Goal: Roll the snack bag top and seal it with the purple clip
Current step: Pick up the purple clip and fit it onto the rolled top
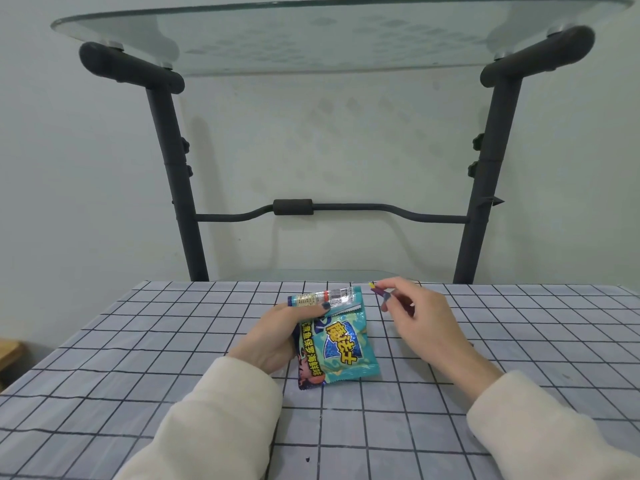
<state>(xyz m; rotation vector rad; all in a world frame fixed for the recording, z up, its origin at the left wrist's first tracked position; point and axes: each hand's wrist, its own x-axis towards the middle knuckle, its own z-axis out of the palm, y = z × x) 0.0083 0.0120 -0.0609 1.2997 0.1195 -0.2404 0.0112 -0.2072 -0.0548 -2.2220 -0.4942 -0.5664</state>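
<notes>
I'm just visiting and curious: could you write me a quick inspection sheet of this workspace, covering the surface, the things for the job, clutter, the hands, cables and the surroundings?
Surface: table with grey checked cloth, a few dark specks near the front.
Job's things: teal snack bag lies on the cloth, its top already rolled; purple clip is off the bag, to its right.
Clutter: nothing seen.
Hands: left hand pins the rolled top of the bag; right hand pinches the clip just above the cloth.
Cables: nothing seen.
Surroundings: black metal stand carrying a glass top, in front of a pale wall.
</notes>
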